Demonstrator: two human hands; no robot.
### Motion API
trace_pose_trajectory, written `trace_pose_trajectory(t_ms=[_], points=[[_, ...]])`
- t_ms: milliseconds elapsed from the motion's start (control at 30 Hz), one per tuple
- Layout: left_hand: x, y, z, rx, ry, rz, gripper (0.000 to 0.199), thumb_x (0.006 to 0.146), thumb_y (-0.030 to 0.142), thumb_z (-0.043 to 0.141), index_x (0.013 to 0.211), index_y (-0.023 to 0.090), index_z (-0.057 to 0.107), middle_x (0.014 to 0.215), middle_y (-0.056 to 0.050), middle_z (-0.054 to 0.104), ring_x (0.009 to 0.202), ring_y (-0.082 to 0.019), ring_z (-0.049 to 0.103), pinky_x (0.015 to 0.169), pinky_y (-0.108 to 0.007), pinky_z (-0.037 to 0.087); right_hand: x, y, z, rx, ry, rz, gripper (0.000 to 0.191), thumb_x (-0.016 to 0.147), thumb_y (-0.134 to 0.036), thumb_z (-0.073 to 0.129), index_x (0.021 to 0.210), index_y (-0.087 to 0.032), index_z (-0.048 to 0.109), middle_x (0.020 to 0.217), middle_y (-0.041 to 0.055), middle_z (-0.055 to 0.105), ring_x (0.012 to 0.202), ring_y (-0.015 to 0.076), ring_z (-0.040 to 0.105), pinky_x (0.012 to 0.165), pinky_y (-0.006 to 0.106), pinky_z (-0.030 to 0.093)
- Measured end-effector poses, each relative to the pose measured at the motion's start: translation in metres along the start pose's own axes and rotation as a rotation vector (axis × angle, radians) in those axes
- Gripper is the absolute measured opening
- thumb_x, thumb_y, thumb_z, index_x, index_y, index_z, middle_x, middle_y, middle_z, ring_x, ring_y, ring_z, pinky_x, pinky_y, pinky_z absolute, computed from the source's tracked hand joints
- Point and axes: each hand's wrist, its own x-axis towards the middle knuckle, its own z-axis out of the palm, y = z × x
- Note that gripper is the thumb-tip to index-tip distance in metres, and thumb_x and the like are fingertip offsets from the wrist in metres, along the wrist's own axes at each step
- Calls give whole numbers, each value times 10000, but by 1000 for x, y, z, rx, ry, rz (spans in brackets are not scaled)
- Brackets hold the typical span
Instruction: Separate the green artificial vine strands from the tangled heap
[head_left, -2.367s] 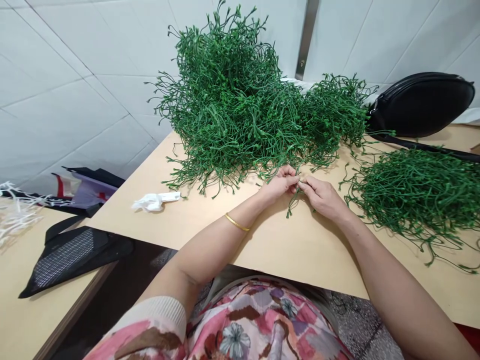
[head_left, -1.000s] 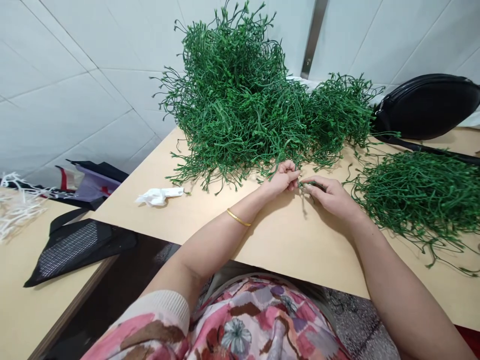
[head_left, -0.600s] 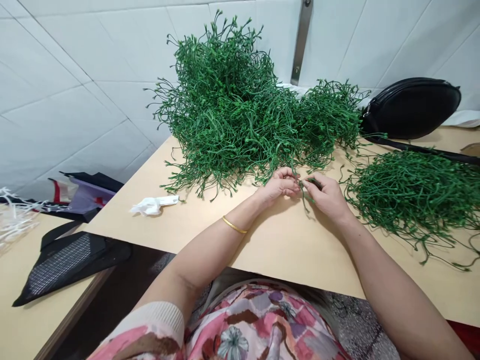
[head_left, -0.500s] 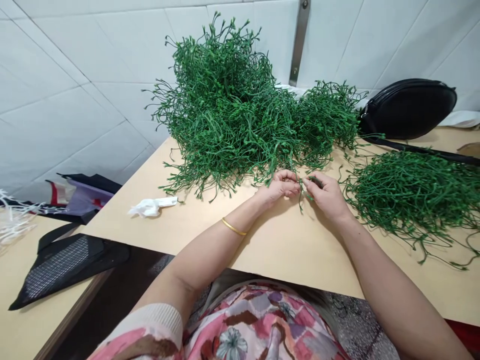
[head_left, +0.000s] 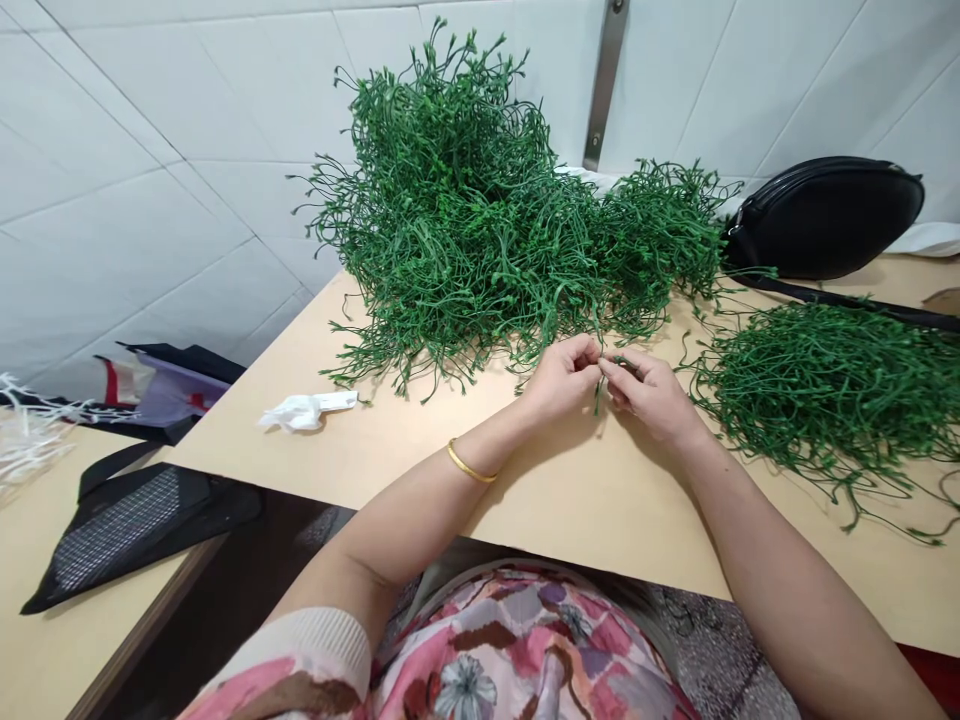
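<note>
Looking down from the head, one sees a pale wooden counter [head_left: 585,510] standing against a white tiled wall [head_left: 150,170] with a narrow metal strip [head_left: 605,85] on it. On the counter lies a big heap of green sprigs [head_left: 457,230]. They are thin and bendy, have small knobbed tips, and seem made of plastic. A flatter pile of sprigs [head_left: 825,390] lies to the right, and behind it is a rounded black leather bag [head_left: 825,218] with its long strap [head_left: 847,305] lying across the counter. A crumpled white tissue [head_left: 304,411] lies toward the left. Further left and lower, a second counter [head_left: 45,540] carries a black mesh bag [head_left: 127,530] and some white strands [head_left: 30,440], which the edge of the view cuts off.

Just in front of the big heap, the left hand [head_left: 562,378], with a smooth gold bangle [head_left: 471,462] on its wrist, and the right hand [head_left: 649,393] are closed in small pinches on one green sprig [head_left: 598,397] between them. The fingers hide most of this sprig, so its whole shape is hard to make out.
</note>
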Motion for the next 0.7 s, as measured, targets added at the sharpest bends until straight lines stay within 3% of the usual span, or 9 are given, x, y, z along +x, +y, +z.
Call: trace_pose_trajectory(t_ms=[133, 300, 533, 700], points=[[1, -4, -2, 90, -79, 45, 95, 653, 64, 482, 610, 150, 483, 583, 40, 451, 587, -63, 397, 568, -210, 318, -1, -2, -7, -218, -51, -70, 224, 810, -352, 498, 670, -178, 480, 546, -41, 393, 497, 83, 347, 466, 236, 271], [4, -5, -6, 20, -163, -73, 93, 635, 55, 497, 602, 142, 494, 579, 36, 472, 550, -54, 403, 536, -208, 306, -2, -5, -11, -442, -36, -111, 191, 787, -273, 460, 621, -185, 429, 567, -33, 366, 537, 95, 331, 496, 243, 264], [4, -7, -4, 62, -123, -53, 95, 665, 78, 530, 608, 146, 495, 569, 42, 460, 540, -50, 395, 511, -196, 302, -2, -3, -10, -456, -30, -100, 89, 757, -251, 471, 694, -189, 463, 619, -23, 404, 574, 110, 359, 528, 253, 285], [3, -1, -6, -60, -171, -161, 89, 673, 102, 563, 611, 137, 511, 523, 43, 456, 481, -35, 375, 484, -198, 284, -1, 0, -9, -555, 58, -154, 131, 741, -211, 470, 635, -195, 396, 660, -9, 407, 629, 125, 381, 569, 266, 296]])
